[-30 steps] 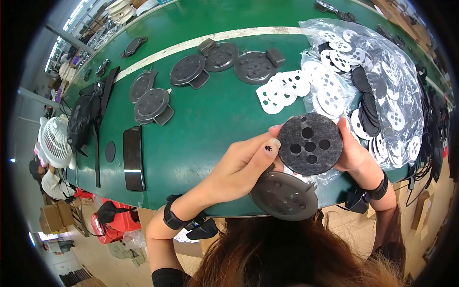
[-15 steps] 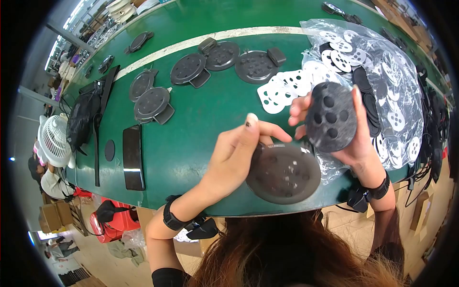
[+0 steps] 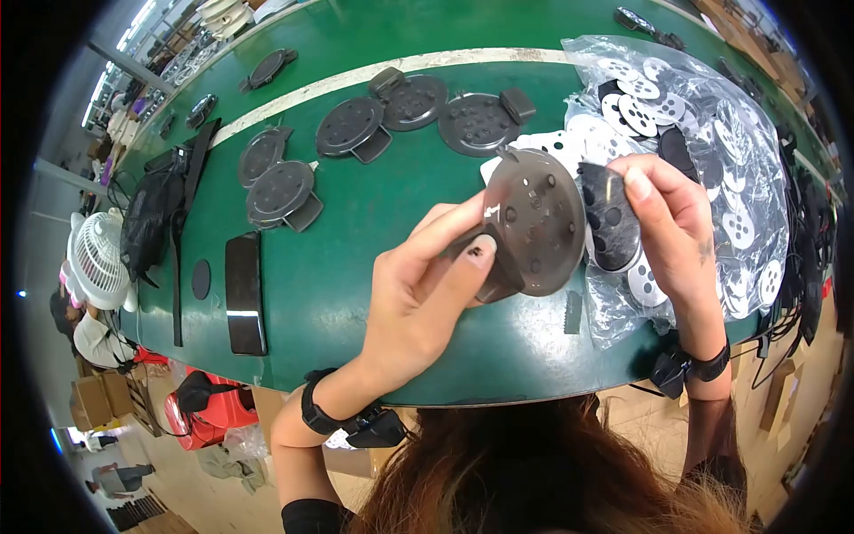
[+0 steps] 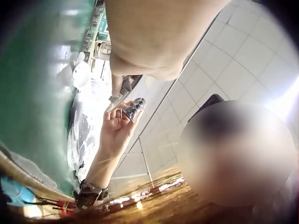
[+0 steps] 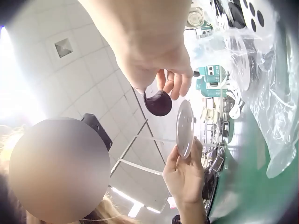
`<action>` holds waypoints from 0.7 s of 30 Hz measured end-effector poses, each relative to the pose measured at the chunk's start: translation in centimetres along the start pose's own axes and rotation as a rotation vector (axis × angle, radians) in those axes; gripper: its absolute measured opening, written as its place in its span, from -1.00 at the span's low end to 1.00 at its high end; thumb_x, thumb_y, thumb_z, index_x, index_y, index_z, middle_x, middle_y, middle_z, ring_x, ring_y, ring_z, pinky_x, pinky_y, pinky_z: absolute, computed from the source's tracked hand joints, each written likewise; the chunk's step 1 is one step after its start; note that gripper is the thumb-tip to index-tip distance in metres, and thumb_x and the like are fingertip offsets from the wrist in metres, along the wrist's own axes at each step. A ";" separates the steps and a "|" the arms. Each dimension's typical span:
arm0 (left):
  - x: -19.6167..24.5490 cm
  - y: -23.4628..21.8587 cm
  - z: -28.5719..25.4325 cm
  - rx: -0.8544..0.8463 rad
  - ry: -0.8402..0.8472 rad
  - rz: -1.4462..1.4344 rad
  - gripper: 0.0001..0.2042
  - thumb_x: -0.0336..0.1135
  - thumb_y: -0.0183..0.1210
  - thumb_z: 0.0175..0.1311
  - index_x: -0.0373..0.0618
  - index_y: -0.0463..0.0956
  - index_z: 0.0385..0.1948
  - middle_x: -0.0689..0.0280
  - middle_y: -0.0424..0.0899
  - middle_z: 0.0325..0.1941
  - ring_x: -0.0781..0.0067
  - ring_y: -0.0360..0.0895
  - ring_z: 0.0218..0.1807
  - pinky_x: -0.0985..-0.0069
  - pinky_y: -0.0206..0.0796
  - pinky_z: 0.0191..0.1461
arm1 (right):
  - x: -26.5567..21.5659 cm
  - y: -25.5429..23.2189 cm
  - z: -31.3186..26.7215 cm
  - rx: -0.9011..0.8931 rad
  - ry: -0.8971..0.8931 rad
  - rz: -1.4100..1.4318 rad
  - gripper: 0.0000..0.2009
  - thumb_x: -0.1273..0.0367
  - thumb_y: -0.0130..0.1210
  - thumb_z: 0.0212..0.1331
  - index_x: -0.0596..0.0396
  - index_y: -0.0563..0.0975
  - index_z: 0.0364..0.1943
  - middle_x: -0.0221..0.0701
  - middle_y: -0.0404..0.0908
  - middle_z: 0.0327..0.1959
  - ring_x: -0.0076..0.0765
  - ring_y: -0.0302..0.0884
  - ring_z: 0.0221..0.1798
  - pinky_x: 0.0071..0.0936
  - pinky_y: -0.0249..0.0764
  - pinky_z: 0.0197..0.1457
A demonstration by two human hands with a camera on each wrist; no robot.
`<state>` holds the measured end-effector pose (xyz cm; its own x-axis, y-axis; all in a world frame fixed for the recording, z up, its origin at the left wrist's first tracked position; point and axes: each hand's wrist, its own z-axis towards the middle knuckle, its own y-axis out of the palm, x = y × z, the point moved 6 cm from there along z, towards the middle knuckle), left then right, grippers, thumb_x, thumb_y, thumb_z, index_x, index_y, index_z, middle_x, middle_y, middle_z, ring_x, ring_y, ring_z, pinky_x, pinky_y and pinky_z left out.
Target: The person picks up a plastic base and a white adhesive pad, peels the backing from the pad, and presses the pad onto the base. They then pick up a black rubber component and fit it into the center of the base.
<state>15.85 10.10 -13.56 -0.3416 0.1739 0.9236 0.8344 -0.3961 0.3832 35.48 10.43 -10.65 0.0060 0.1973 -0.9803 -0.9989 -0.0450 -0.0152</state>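
Note:
My left hand grips a smoky see-through round plastic cover by the dark tab at its edge, thumb in front. The cover is held up facing the head camera, raised bumps showing on it. Just to its right, my right hand pinches a thin black pad with round holes between thumb and fingers at its upper edge. In the right wrist view the pad curves and hangs from the fingertips, apart from the cover, which shows nearly edge-on.
Several similar dark covers lie on the green table. White perforated discs and black ones spill from a clear plastic bag on the right. A black phone, a small dark disc and a white fan are at left.
My left hand has raised the cover and turned it upright beside the pad. My right hand has shifted from cradling the pad to pinching its edge, turning it partly sideways.

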 end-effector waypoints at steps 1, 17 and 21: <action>0.1 0.1 0.0 -0.024 0.070 0.026 -0.64 -0.51 -0.07 0.28 -0.37 0.25 0.12 0.22 0.40 -0.03 0.55 0.40 -0.06 0.61 0.29 0.00 | -0.1 0.0 0.0 0.000 0.016 -0.034 -0.81 0.37 0.02 0.21 0.25 0.54 -0.25 -0.48 0.53 -0.33 -0.67 0.39 -0.24 -0.67 0.31 -0.11; 0.7 1.0 -0.5 -0.144 0.191 0.171 -0.63 -0.65 0.05 0.15 -0.40 0.34 0.04 0.24 0.41 -0.14 0.46 0.45 -0.06 0.64 0.37 -0.07 | -1.0 1.1 -0.3 0.010 -0.106 -0.327 -0.91 0.48 0.17 0.04 0.22 0.58 -0.38 -0.41 0.56 -0.46 -0.59 0.44 -0.40 -0.66 0.34 -0.32; 0.6 1.1 -0.5 -0.134 0.190 0.162 -0.63 -0.64 0.06 0.15 -0.40 0.35 0.04 0.25 0.40 -0.15 0.44 0.45 -0.05 0.65 0.38 -0.09 | -1.0 1.1 -0.3 0.013 -0.122 -0.369 -0.91 0.49 0.18 0.01 0.20 0.58 -0.39 -0.40 0.55 -0.48 -0.56 0.44 -0.42 -0.63 0.33 -0.34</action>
<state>16.37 9.32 -12.57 -0.2939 -0.0686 0.9534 0.8247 -0.5225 0.2167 34.36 9.86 -9.73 0.3598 0.3127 -0.8791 -0.9313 0.0627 -0.3589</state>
